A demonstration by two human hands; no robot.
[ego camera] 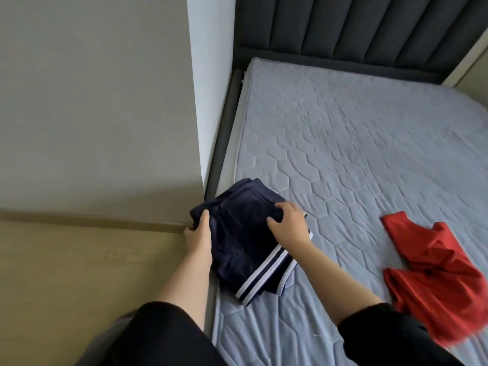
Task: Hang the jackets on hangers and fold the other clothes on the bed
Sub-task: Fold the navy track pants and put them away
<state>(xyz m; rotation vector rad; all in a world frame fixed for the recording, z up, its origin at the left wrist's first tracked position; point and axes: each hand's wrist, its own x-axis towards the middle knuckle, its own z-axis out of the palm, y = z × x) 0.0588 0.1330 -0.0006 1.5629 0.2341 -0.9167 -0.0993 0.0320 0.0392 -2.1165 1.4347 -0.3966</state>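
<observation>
Folded navy garment (241, 239) with white stripes lies at the left edge of the bed (356, 143), near the wall corner. Left hand (196, 235) grips its left edge, thumb on top. Right hand (290, 223) grips its right side, fingers bent over the cloth. Red garment (433, 273) lies crumpled and unfolded on the bed, well apart to the right.

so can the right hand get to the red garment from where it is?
Probably yes. The red garment lies on the mattress, off to the right of the right hand, with only bare quilting between them. That hand holds the folded navy garment and would have to let go first.
</observation>
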